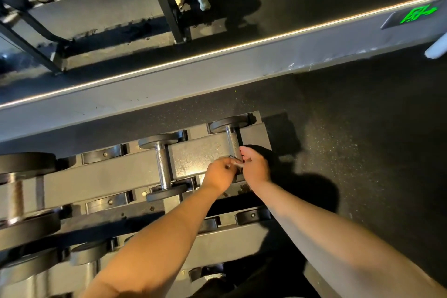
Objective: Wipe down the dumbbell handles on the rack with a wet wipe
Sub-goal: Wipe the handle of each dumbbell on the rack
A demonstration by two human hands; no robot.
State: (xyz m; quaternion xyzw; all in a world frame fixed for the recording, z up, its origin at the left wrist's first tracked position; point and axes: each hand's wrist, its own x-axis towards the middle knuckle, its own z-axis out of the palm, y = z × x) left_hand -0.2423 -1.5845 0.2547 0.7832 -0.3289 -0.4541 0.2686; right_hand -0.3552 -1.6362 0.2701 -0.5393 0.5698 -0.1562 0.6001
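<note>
At the near end of the rightmost dumbbell handle point(233, 141) on the rack point(200, 150), the left hand point(221, 174) pinches a small grey wad, probably the wet wipe point(234, 161). The right hand point(256, 167) curls its fingers beside it, grip unclear. Best to wrap the wipe round the knurling and twist along its length.

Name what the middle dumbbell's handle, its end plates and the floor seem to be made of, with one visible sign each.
Handle: bare metal, probably chromed steel; it shines and shows fine knurling.
End plates: dark and matte, likely rubber or coated metal; cannot tell which.
Floor: black rubber-like matting, judging by its pale speckles.
</note>
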